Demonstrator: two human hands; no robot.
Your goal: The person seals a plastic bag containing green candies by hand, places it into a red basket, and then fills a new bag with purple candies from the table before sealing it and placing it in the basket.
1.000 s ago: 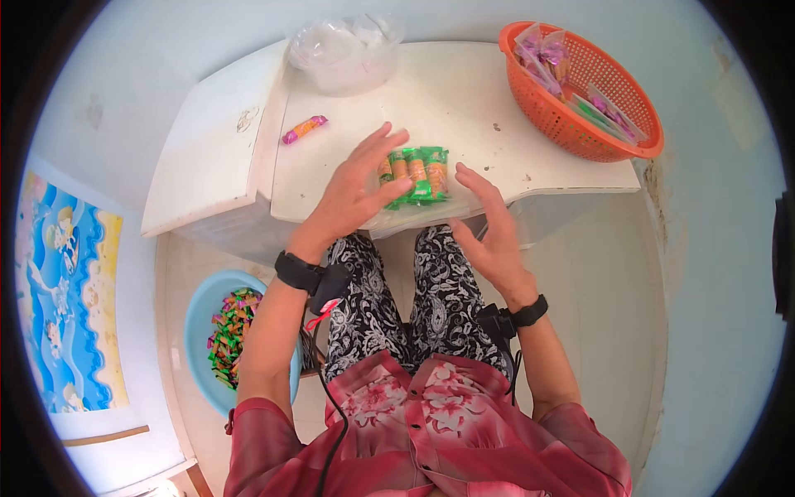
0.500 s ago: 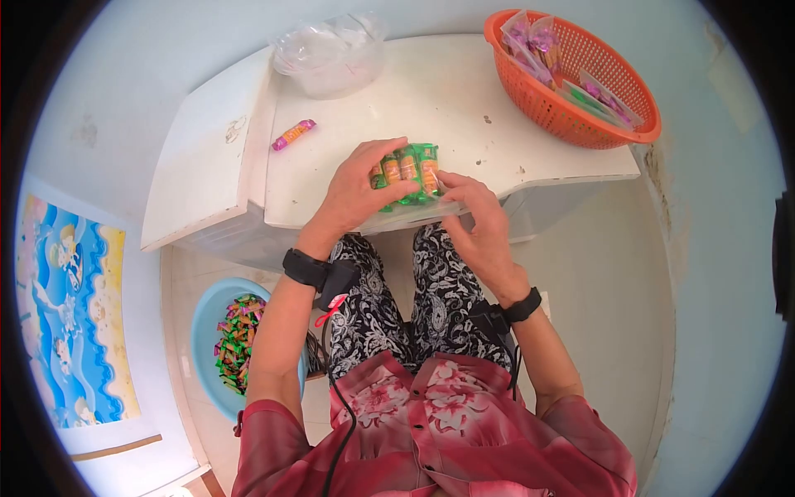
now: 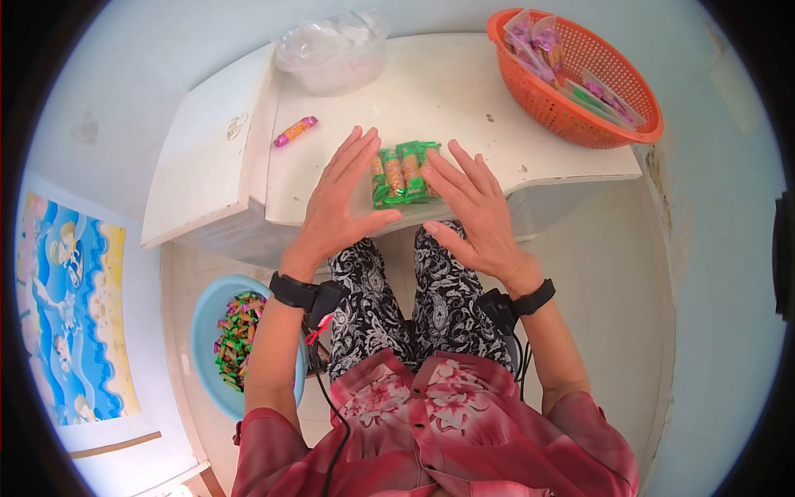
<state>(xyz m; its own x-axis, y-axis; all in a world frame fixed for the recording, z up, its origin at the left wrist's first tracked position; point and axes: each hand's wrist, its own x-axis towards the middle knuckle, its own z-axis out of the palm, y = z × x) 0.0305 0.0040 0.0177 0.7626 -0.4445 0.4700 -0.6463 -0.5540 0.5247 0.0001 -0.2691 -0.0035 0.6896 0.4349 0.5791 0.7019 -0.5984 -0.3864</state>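
Note:
A clear bag of green and orange wrapped candies (image 3: 399, 176) lies near the front edge of the white table (image 3: 447, 91). My left hand (image 3: 339, 203) lies flat with fingers spread on the bag's left side. My right hand (image 3: 472, 211) lies flat and spread on its right side, fingertips touching the bag. Neither hand grips anything.
A single pink and orange candy (image 3: 296, 131) lies at the table's left. A pile of clear plastic bags (image 3: 331, 51) sits at the back. An orange basket (image 3: 571, 112) with filled packets stands at the right. A blue basin (image 3: 203, 331) of loose candies is on the floor, left of my knees.
Both hands let go of the candy bag and opened flat on either side of it. The bag lies on the table between them.

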